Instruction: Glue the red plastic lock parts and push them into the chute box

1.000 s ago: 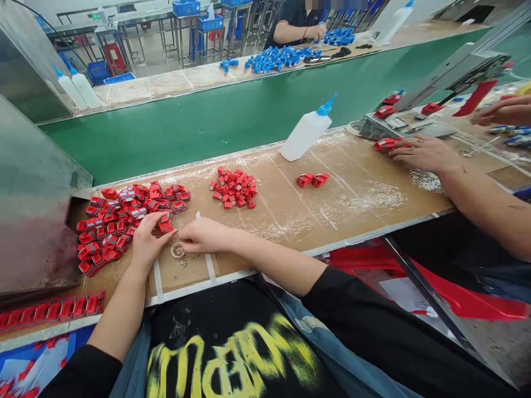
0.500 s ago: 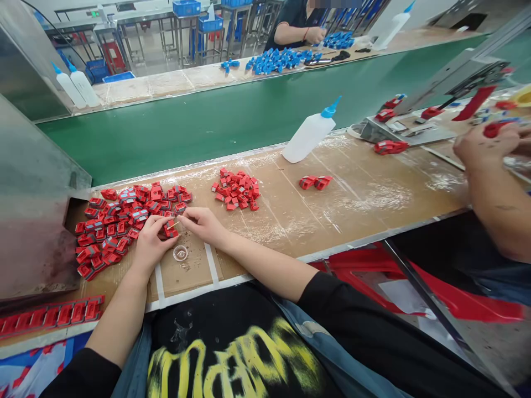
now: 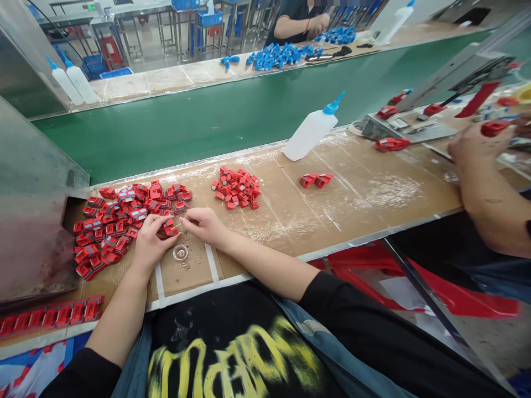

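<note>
My left hand (image 3: 152,240) is closed around a small red and grey plastic part (image 3: 169,227), gripped between thumb and fingers. In a pinch, my right hand (image 3: 203,225) holds a thin wooden stick (image 3: 177,226) whose far end meets or nearly meets that part. Just below them on the bench sits a small clear round dish (image 3: 180,252). A large heap of red and grey parts (image 3: 120,224) lies beside and behind my left hand. Beyond my right hand is a smaller pile of red pieces (image 3: 237,188).
A white squeeze bottle (image 3: 309,135) stands tilted-looking near the green belt (image 3: 166,127). Two red parts (image 3: 316,179) lie on the bench (image 3: 286,215). At right, a co-worker's hand (image 3: 477,143) holds a red piece near a metal press (image 3: 398,124). A metal housing (image 3: 37,210) bounds the left.
The stick has tilted and shifted slightly at the red part, with my right hand nearly in place. My left hand keeps its grip. The co-worker's hands at right have moved a little.
</note>
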Demonstrator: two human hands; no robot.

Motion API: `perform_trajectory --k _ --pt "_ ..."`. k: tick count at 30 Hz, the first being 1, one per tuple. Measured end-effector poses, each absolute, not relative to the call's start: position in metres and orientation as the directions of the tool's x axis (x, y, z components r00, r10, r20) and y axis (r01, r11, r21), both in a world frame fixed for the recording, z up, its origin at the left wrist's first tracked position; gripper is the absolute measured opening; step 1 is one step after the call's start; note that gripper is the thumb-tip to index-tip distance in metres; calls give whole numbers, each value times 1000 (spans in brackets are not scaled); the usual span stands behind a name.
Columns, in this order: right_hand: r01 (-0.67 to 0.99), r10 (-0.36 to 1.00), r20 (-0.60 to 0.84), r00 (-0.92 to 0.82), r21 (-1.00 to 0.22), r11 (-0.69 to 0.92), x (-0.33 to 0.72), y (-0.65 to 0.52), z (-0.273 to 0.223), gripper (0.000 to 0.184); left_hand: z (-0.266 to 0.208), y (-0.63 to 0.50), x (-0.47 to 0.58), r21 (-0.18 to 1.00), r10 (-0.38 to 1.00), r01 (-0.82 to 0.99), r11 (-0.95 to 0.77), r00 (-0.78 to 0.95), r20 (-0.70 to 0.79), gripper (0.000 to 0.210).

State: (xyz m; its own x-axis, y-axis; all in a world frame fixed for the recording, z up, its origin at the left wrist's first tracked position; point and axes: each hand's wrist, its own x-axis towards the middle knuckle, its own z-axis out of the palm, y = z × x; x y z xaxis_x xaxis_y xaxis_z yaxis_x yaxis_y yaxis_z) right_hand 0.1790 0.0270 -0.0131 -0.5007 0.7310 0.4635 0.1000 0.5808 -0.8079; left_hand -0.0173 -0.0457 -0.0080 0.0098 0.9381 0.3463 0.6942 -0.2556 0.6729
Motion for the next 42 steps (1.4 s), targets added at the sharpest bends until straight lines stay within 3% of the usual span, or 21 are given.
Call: perform_trajectory --k 8,11,15,18,21,24,27,30,32,34,36,39,42 --pt "98 716 521 -465 -774 626 187 26 -6 39 -6 -45 -19 641 926 715 -280 25 377 45" --pt "84 571 523 -633 -687 722 193 16 -4 39 -3 -45 -19 625 901 722 -296 -7 434 46" --pt "194 397 353 -847 -489 851 199 9 1 40 -2 -45 -18 735 893 623 -266 -128 432 51" --pt "440 553 275 -787 -378 814 213 26 10 45 -6 -45 -17 833 913 510 -215 -198 357 59" --pt "757 787 267 -556 -227 612 238 58 17 37 -11 -45 -18 890 937 424 -170 -209 278 67" --pt "834 824 199 -531 -51 550 261 89 12 27 -14 -45 -19 926 961 361 -113 -196 194 71" --pt "782 773 150 -617 11 623 270 105 1 21 -12 -45 -18 958 977 275 -78 -171 129 70" --pt "644 658 220 -720 -142 752 267 104 3 19 -6 -46 -19 990 997 139 -39 -67 48 71" --pt "407 493 312 -812 -301 862 260 95 15 22 1 -47 -22 998 999 62 25 38 -27 68" --pt "136 292 417 -861 -364 921 249 82 34 26 8 -48 -26 994 980 0 111 166 -110 65" --pt "-42 115 477 -871 -306 951 237 70 57 28 14 -49 -30 981 942 -45 188 290 -167 64" --pt "-151 -84 436 -896 -122 981 222 60 86 31 24 -51 -33 967 891 -60 247 406 -202 65" --pt "-171 -158 369 -916 -2 985 215 56 97 40 32 -53 -32 965 880 -64 255 428 -204 66"
